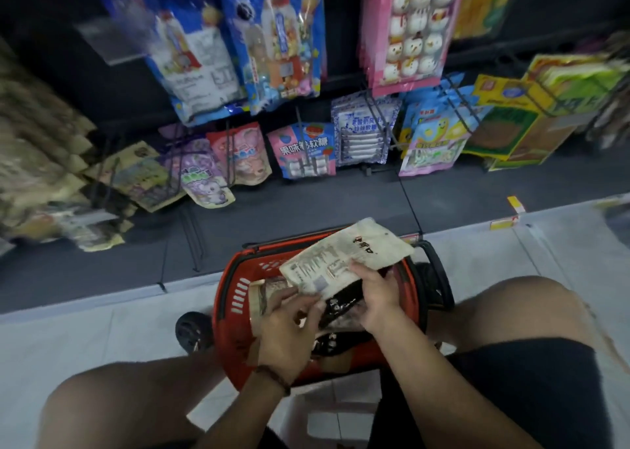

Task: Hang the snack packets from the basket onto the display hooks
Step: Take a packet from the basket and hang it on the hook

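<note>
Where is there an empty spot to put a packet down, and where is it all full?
Free: the dark shelf base between the bottom row of hanging packets and the red basket, and the pale floor left of the basket. Crowded: the basket itself, where both hands, left hand and right hand, hold the beige packet, and the hooks above.

So the pale tiled floor (102, 329) has a red plastic wheeled shopping basket (226, 298) sitting on it, right up against the dark grey base shelf (306, 206) of the display. Colourful snack packets (303, 150) stand in a row along that shelf.
</note>
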Tool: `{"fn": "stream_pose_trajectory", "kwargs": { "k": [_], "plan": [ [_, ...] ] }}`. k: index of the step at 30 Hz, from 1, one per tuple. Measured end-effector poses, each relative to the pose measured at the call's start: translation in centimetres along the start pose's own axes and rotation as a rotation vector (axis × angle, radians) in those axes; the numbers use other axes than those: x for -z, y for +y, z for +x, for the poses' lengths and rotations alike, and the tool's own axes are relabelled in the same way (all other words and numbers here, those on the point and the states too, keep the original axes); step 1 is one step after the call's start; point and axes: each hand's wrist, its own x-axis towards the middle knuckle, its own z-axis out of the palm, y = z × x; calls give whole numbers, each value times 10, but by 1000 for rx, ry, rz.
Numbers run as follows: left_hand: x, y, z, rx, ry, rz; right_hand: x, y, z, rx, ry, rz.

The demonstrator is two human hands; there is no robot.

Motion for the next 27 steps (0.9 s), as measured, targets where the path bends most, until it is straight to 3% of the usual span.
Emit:
{"fn": "stream_pose_trajectory", "kwargs": {
  "k": [2, 6, 11, 15, 18, 22, 27],
  "plan": [
    [25, -1, 8, 7, -86, 12, -4, -11, -17, 132, -69, -36],
    [90, 21, 47, 37, -5, 40, -5, -49, -58, 312, -245, -166],
    [172, 97, 75, 103, -187, -308, -24, -116, -120, 480, -546, -370],
    [208, 147, 70, 111, -362, -667, -59, -167, -176, 568, -678, -466],
    [228, 179, 67, 54, -201, -843, -84, -199, -211, 629, -701, -462],
    [263, 215, 72, -17, -44, -884, -115, -235, -245, 708, -739, -509],
    [302, 244, 80, -129, 61, -740, -147, -264, -273, 749, -806, -579]
  ]
}}
